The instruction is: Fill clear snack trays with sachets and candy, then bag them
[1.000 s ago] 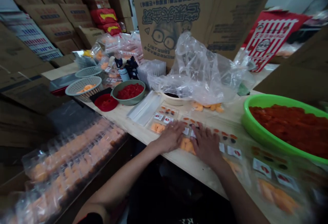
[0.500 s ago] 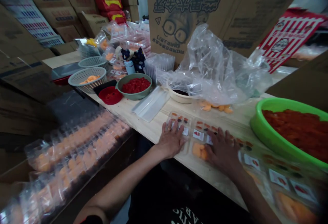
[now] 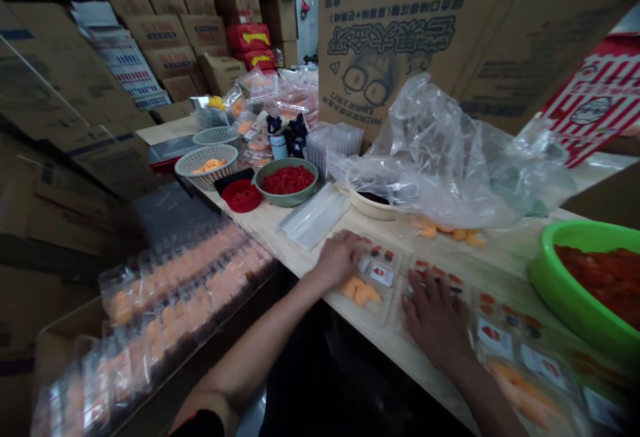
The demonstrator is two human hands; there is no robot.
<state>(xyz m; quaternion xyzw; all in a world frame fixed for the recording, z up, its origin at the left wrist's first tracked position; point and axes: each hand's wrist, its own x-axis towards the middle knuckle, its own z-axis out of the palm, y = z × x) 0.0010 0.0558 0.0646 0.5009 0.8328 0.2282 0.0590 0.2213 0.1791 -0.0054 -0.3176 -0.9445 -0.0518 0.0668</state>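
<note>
My left hand (image 3: pixel 339 260) is at the left edge of the nearest clear plastic tray (image 3: pixel 387 290), its fingers curled together over the edge and slightly blurred. Orange pieces, small red and dark pieces and printed cards show through that tray. Flat on the neighbouring clear tray lies my right hand (image 3: pixel 439 313), fingers spread, covering most of its contents. To the right of it, another filled tray (image 3: pixel 515 330) shows two cards above orange pieces (image 3: pixel 525 393).
A green tub (image 3: pixel 545 283) of red pieces stands at the right. Behind the trays are crumpled plastic film (image 3: pixel 435 157), flat clear sleeves (image 3: pixel 313 217) and a green bowl (image 3: pixel 257 180) of red pieces. A carton (image 3: pixel 70 320) of packed trays sits below left; a large cardboard box (image 3: pixel 480 83) stands behind.
My left hand has gone from lying flat with fingers apart to curled at the tray's left edge. My right hand stays spread, now over the neighbouring tray. The view has shifted left.
</note>
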